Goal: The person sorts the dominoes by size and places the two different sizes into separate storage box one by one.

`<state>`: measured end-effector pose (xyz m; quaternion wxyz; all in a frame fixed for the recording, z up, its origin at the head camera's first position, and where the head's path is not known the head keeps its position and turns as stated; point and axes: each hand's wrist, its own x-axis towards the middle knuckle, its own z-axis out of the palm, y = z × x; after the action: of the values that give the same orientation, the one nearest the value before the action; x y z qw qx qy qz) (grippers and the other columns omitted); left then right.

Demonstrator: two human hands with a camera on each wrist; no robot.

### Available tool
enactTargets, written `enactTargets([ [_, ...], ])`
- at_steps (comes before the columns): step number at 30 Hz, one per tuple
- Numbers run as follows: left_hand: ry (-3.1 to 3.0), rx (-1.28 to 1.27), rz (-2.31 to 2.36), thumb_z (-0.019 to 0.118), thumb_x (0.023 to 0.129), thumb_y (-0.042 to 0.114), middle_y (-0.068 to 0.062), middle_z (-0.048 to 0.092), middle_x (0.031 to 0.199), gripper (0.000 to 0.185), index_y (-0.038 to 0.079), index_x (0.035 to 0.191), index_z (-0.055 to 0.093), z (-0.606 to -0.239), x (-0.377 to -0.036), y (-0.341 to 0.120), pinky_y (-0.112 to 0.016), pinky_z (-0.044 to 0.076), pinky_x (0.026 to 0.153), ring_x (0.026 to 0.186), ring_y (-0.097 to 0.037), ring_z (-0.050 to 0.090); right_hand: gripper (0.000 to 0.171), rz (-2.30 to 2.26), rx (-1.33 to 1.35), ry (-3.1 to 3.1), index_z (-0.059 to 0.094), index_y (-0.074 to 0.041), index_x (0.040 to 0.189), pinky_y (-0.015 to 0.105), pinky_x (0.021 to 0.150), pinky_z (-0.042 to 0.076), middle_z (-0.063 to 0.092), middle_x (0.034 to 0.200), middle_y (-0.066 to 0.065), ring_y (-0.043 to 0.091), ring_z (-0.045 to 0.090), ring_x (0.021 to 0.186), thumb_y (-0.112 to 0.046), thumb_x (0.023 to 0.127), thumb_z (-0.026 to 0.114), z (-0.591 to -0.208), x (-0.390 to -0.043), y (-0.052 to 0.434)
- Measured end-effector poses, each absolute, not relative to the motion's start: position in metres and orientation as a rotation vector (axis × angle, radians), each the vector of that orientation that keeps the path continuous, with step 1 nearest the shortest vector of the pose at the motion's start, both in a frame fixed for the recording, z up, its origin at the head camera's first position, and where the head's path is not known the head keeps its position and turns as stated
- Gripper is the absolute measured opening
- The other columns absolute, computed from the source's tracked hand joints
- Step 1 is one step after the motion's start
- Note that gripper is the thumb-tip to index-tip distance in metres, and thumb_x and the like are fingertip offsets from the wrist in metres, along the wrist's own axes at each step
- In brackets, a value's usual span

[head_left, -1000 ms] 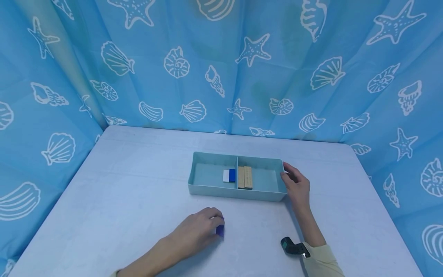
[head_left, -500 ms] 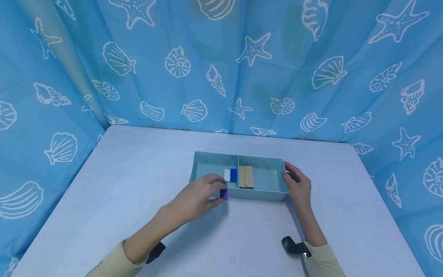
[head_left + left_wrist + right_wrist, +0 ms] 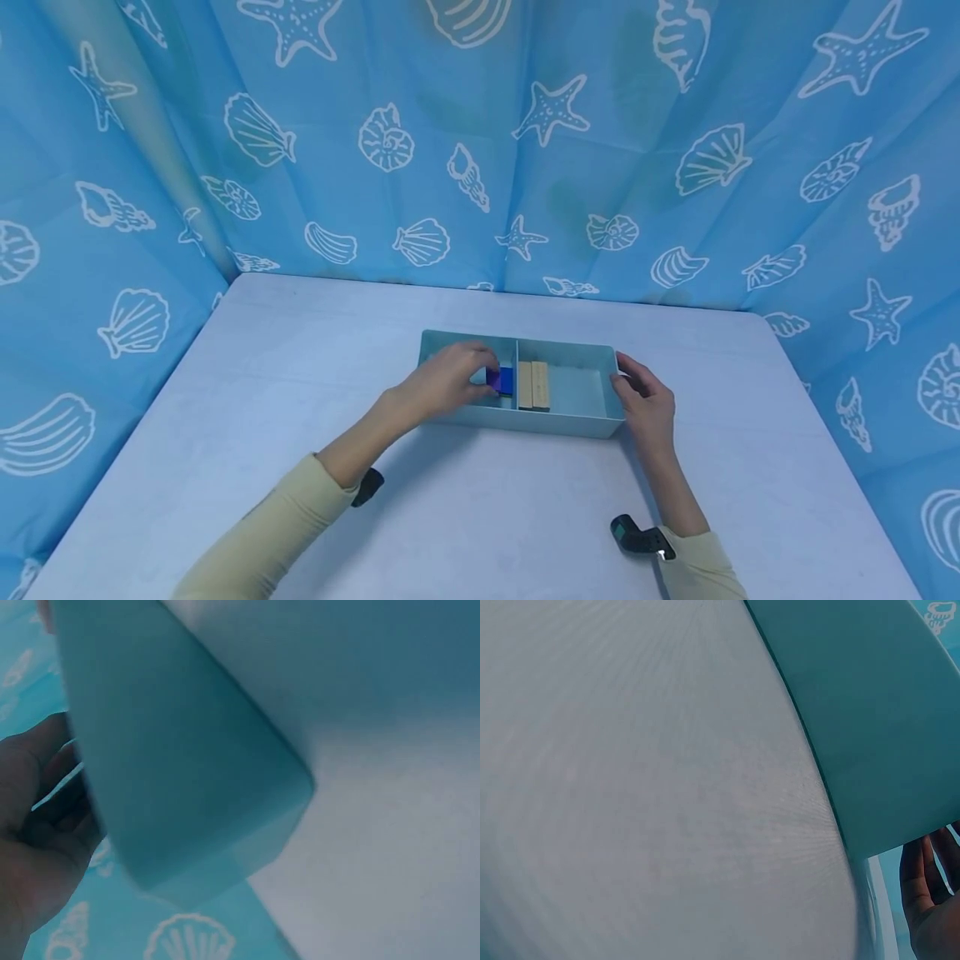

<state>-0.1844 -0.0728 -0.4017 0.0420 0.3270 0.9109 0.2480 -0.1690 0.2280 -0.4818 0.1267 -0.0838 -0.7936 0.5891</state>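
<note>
In the head view my left hand [image 3: 450, 379] reaches into the left compartment of a pale teal divided tray [image 3: 570, 425]. Its thumb and fingers pinch a small purple block [image 3: 492, 380]. Right beside that stands a blue block [image 3: 507, 381], close to the divider. My right hand [image 3: 649, 408] holds the tray's right end, its thumb at the rim and its fingers along the outer end wall. The right wrist view shows those fingers [image 3: 916, 874] at the tray's end. The left wrist view has the left hand [image 3: 45, 832] partly hidden behind the tray wall [image 3: 180, 765].
Two light wooden blocks [image 3: 533, 385] stand side by side in the right compartment, against the divider. The tray sits on a white table [image 3: 480, 517]. Behind it hangs a blue shell-print curtain [image 3: 420, 183]. A black wrist camera [image 3: 637, 535] is on the right wrist.
My left hand has carried the purple block from the table in front of the tray, up over the front wall and into the left compartment. It now covers the white block. My right hand stays put.
</note>
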Motion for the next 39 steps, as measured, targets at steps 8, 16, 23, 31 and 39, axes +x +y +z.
enactTargets([
  [8,2.771,1.004,0.677,0.076,0.088,0.013,-0.007,0.068,0.112,0.031,0.003,0.117,0.07,-0.423,-0.208,-0.068,-0.032,0.052,0.095,0.108,-0.02,0.063,0.039,1.714,-0.242,-2.31,0.061,-0.013,0.137,0.041,0.107,0.043,0.06,0.137,0.005,0.021,0.055,0.125,-0.019,0.099,0.06,-0.481,-0.168,0.228],
  [16,2.751,0.996,0.637,0.076,0.088,0.011,-0.008,0.068,0.118,0.032,0.003,0.118,0.07,-0.433,-0.215,-0.065,-0.035,0.049,0.1,0.114,-0.022,0.061,0.039,1.716,-0.236,-2.309,0.059,-0.014,0.138,0.041,0.107,0.043,0.058,0.139,0.005,0.022,0.054,0.126,-0.02,0.099,0.059,-0.479,-0.168,0.229],
  [23,2.751,0.992,0.653,0.077,0.087,0.011,-0.007,0.068,0.117,0.032,0.004,0.117,0.069,-0.439,-0.219,-0.065,-0.035,0.048,0.1,0.112,-0.022,0.061,0.038,1.72,-0.243,-2.301,0.061,-0.014,0.136,0.04,0.107,0.043,0.059,0.137,0.005,0.021,0.054,0.125,-0.019,0.099,0.061,-0.479,-0.17,0.228],
  [31,2.744,0.978,0.677,0.078,0.086,0.011,-0.007,0.068,0.114,0.033,0.004,0.117,0.07,-0.442,-0.22,-0.064,-0.033,0.049,0.098,0.109,-0.021,0.062,0.038,1.728,-0.248,-2.298,0.061,-0.013,0.136,0.034,0.105,0.044,0.06,0.137,0.005,0.02,0.054,0.125,-0.019,0.099,0.06,-0.48,-0.17,0.229],
  [39,2.751,0.956,0.676,0.078,0.086,0.011,-0.006,0.068,0.114,0.032,0.004,0.117,0.07,-0.444,-0.218,-0.064,-0.032,0.05,0.096,0.108,-0.02,0.063,0.038,1.72,-0.238,-2.299,0.061,-0.012,0.136,0.034,0.106,0.044,0.06,0.137,0.006,0.02,0.054,0.125,-0.018,0.099,0.06,-0.482,-0.17,0.229],
])
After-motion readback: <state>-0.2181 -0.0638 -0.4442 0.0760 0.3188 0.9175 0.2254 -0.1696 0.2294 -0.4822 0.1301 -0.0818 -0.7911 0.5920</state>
